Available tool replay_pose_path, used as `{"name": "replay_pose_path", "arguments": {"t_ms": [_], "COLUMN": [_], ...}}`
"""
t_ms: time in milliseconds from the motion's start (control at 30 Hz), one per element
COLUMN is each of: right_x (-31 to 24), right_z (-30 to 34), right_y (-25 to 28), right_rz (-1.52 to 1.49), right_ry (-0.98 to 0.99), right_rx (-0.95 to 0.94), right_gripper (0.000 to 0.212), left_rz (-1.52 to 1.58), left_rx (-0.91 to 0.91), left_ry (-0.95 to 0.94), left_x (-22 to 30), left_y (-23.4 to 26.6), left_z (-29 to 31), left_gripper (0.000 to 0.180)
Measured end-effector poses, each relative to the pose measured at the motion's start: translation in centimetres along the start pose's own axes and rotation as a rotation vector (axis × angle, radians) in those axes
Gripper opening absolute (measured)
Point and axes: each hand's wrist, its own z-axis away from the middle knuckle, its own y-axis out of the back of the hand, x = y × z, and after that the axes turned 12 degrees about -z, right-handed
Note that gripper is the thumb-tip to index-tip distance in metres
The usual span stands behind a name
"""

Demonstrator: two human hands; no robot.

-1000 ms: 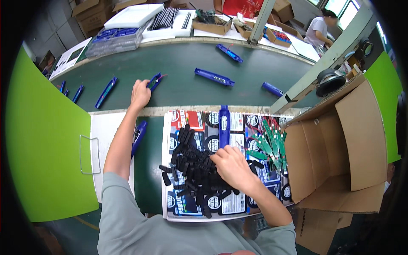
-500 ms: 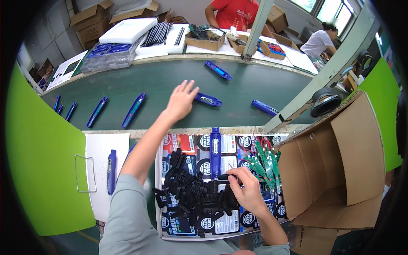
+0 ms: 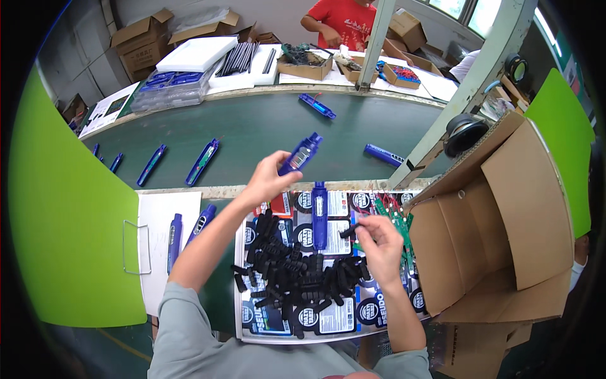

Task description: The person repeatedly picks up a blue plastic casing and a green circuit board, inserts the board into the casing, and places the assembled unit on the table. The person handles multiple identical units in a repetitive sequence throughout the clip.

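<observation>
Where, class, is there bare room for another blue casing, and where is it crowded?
Bare: the green conveyor belt between the far blue casing and the casing by the metal post; also between the left hand and the board-fitted casing left of it. Crowded: the printed sheet, with its black ribbed pieces and green circuit boards.

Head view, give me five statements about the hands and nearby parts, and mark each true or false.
1. The left hand holds a blue casing. True.
2. Both hands hold blue casings. False: the right hand pinches a small black piece.
3. A second blue casing lies on the printed sheet. True.
4. The loose black pile is right of the circuit boards. False: the black pile lies left of the green circuit boards.
5. The cardboard box stands open. True.
</observation>
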Motion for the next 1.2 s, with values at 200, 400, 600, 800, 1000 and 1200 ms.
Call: {"name": "replay_pose_path", "arguments": {"t_ms": [200,400,600,800,1000,1200], "right_x": [-4.1,-6.0,-6.3,-6.5,-4.6,-0.3], "right_z": [-2.0,-1.3,0.3,0.3,-1.1,-3.1], "right_y": [-3.5,-4.6,-4.7,-3.3,3.3,11.1], "right_rz": [0.082,0.594,0.730,0.519,0.087,0.821], "right_ry": [0.116,0.419,0.415,0.104,-0.069,-0.144], "right_rx": [0.044,-0.028,0.045,0.032,-0.070,0.005], "right_gripper": [0.014,0.015,0.034,0.068,0.038,0.026], "left_rz": [0.235,0.242,0.269,-0.052,0.199,0.351], "left_rx": [-0.002,0.101,0.183,0.347,0.131,0.126], "left_ry": [-0.028,-0.080,-0.081,-0.248,0.079,0.065], "left_x": [5.3,8.3,8.1,9.6,8.9,5.8], "left_y": [-4.6,-6.4,-7.8,-6.8,-6.0,-5.2], "left_z": [9.5,12.8,13.5,15.0,15.6,16.2], "left_gripper": [0.046,0.043,0.030,0.018,0.024,0.032]}}
